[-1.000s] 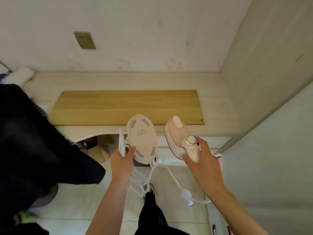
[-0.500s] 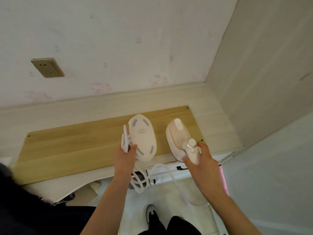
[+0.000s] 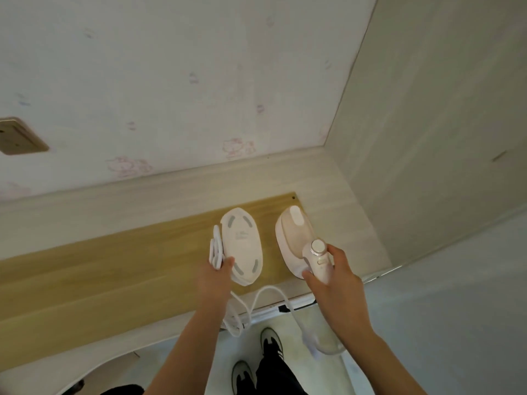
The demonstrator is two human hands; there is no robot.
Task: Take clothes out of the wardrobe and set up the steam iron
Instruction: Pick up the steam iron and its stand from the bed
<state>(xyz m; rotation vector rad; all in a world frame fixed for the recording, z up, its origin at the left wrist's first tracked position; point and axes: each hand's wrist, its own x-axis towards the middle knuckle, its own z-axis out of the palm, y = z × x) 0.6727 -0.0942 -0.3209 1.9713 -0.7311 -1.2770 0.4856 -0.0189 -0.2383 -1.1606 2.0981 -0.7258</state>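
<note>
Gripping the steam iron (image 3: 295, 238) by its handle, the right hand (image 3: 335, 283) is holding it sole-down at the right end of the wooden board (image 3: 114, 266). The left hand (image 3: 214, 280) is pinching the white oval base (image 3: 242, 246) and the coiled cord (image 3: 215, 248) together, just left of the iron, probably to stop the cord snagging.

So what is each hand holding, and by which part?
Right hand grips the iron by its handle. Left hand holds the white base at its near end, the bundled cord under its thumb.
</note>
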